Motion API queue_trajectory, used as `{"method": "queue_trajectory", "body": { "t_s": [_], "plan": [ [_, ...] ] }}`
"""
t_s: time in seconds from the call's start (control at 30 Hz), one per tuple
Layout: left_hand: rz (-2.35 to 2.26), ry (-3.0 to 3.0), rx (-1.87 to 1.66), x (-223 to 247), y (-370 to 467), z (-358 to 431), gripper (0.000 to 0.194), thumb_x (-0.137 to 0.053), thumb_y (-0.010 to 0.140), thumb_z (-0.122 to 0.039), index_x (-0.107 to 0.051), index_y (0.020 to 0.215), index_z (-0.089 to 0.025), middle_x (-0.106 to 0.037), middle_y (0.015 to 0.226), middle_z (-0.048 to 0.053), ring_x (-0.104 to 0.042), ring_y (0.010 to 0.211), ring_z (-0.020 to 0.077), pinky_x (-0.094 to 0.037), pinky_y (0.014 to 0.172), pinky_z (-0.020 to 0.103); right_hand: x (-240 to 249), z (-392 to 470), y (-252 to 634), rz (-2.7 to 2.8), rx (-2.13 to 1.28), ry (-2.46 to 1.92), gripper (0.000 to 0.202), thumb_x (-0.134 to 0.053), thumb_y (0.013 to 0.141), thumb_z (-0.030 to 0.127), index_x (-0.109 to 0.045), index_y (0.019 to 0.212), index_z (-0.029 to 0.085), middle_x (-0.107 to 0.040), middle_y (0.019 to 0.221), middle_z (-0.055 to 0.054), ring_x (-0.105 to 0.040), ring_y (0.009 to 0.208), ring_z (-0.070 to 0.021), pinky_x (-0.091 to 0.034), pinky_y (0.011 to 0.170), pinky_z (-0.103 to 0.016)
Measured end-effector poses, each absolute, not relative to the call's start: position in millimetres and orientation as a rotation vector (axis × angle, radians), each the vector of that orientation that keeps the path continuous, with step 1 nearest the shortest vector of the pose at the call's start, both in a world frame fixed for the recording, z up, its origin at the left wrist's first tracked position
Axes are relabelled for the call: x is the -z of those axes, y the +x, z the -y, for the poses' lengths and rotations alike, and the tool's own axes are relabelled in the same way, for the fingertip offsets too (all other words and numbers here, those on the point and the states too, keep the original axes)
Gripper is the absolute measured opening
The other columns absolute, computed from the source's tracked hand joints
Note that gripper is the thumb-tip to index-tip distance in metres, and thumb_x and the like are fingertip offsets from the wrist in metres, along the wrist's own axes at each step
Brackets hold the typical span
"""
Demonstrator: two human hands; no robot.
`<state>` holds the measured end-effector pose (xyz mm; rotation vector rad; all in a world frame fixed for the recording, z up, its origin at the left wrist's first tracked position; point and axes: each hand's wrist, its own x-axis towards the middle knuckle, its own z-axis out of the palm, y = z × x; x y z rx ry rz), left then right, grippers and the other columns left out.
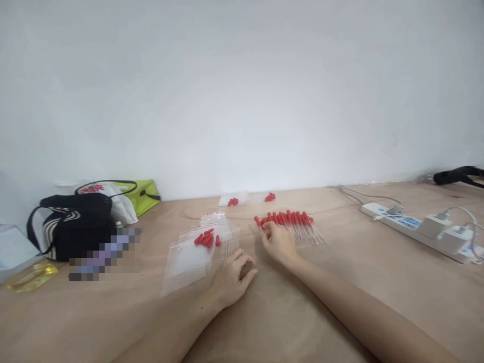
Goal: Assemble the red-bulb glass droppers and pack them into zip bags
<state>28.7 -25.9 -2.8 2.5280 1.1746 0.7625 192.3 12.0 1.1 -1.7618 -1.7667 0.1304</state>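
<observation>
A row of thin pale sticks with red caps (289, 218) lies on the brown table, caps pointing away from me. At the left end of this row, my right hand (279, 243) is closed, thumb and fingers pinched on a red-capped stick (257, 221). My left hand (232, 277) rests on the table with thumb and forefinger apart and nothing visible between them. Just beyond it are several bare sticks (230, 243). A small heap of loose red caps (206, 238) sits on clear zip bags (189, 259) to the left.
Against the wall, small bags (242, 196) hold more red pieces (269, 197). A white power strip (412, 227) with plugs and cables lies right. On the left are a black bag (81, 227), a lime-green bag (145, 194) and a yellow transparent packet (34, 276).
</observation>
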Motion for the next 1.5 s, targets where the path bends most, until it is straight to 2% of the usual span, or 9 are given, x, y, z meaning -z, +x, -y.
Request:
{"method": "queue_trajectory", "body": {
  "t_s": [0.13, 0.37, 0.6, 0.67, 0.77, 0.87, 0.97, 1.3, 1.5],
  "plan": [
    [-1.164, 2.513, -0.666, -1, 28, 28, 0.007, -0.050, 0.075, -0.018, -0.054, 0.069, -0.017, -0.050, 0.064, -0.001, -0.047, 0.056, 0.0109, -0.038, 0.052, 0.021, -3, -31, 172, 1.801, -0.050, -1.887, 0.021, -0.045, 0.075, 0.024, -0.054, 0.092, 0.016, -0.065, 0.077, -0.007, -0.056, 0.080, -0.0204, -0.022, 0.072, -0.032],
    [-1.153, 2.538, -0.673, 3, 26, 25, 0.014, -0.053, 0.073, -0.022, -0.048, 0.061, -0.016, -0.047, 0.063, -0.002, -0.045, 0.055, 0.0102, -0.035, 0.049, 0.020, 1, -37, 164, 1.904, 0.028, -2.005, 0.021, -0.045, 0.073, 0.023, -0.057, 0.088, 0.015, -0.064, 0.084, -0.012, -0.056, 0.084, -0.0230, -0.022, 0.073, -0.035],
    [-1.146, 2.559, -0.728, 6, 24, 24, 0.010, -0.049, 0.078, -0.021, -0.056, 0.071, -0.018, -0.053, 0.071, 0.001, -0.050, 0.058, 0.0113, -0.039, 0.054, 0.022, 1, -31, 163, 1.897, 0.048, -1.885, 0.022, -0.041, 0.077, 0.026, -0.060, 0.084, 0.017, -0.065, 0.081, -0.009, -0.056, 0.083, -0.0215, -0.023, 0.073, -0.035],
    [-1.285, 2.658, -0.826, 1, 19, 18, 0.013, -0.049, 0.078, -0.021, -0.057, 0.069, -0.017, -0.054, 0.071, 0.002, -0.052, 0.064, 0.0148, -0.040, 0.061, 0.026, -1, -29, 159, 1.900, 0.020, -1.858, 0.024, -0.040, 0.078, 0.028, -0.062, 0.081, 0.017, -0.066, 0.079, -0.009, -0.056, 0.082, -0.0212, -0.023, 0.074, -0.035],
    [-1.743, 2.781, -0.925, -8, 5, 4, 0.017, -0.049, 0.078, -0.023, -0.059, 0.066, -0.017, -0.057, 0.072, 0.006, -0.051, 0.076, 0.0219, -0.037, 0.069, 0.033, -6, -27, 148, 1.932, -0.036, -1.870, 0.027, -0.040, 0.077, 0.029, -0.064, 0.075, 0.017, -0.066, 0.077, -0.010, -0.056, 0.081, -0.0214, -0.024, 0.075, -0.036],
    [-2.104, 2.755, -0.844, -14, -12, -11, 0.017, -0.051, 0.077, -0.029, -0.062, 0.071, -0.018, -0.059, 0.079, 0.007, -0.051, 0.081, 0.0248, -0.034, 0.069, 0.036, -11, -29, 135, 1.944, -0.120, -1.935, 0.030, -0.041, 0.076, 0.032, -0.066, 0.076, 0.016, -0.066, 0.079, -0.011, -0.058, 0.080, -0.0221, -0.024, 0.078, -0.037],
    [-2.236, 2.716, -0.731, -14, -21, -18, 0.022, -0.050, 0.077, -0.035, -0.063, 0.070, -0.019, -0.059, 0.080, 0.007, -0.050, 0.081, 0.0248, -0.032, 0.070, 0.036, -15, -34, 125, 1.929, -0.169, -1.980, 0.030, -0.042, 0.075, 0.034, -0.066, 0.079, 0.015, -0.066, 0.081, -0.013, -0.059, 0.081, -0.0234, -0.024, 0.081, -0.039],
    [-2.283, 2.705, -0.665, -10, -21, -20, 0.024, -0.048, 0.076, -0.032, -0.064, 0.064, -0.018, -0.061, 0.077, 0.008, -0.050, 0.080, 0.0262, -0.031, 0.069, 0.037, -15, -45, 112, 1.944, -0.232, -2.017, 0.026, -0.047, 0.072, 0.028, -0.065, 0.085, 0.013, -0.066, 0.087, -0.015, -0.060, 0.083, -0.0260, -0.028, 0.078, -0.040],
    [-2.157, 2.714, -0.975, -17, -16, -12, 0.018, -0.050, 0.075, -0.028, -0.063, 0.068, -0.018, -0.059, 0.075, 0.007, -0.051, 0.079, 0.0247, -0.034, 0.069, 0.035, -21, -39, 118, 1.929, -0.198, -1.963, 0.030, -0.040, 0.078, 0.030, -0.064, 0.082, 0.013, -0.066, 0.084, -0.014, -0.059, 0.082, -0.0260, -0.030, 0.076, -0.039]
  ]
}}
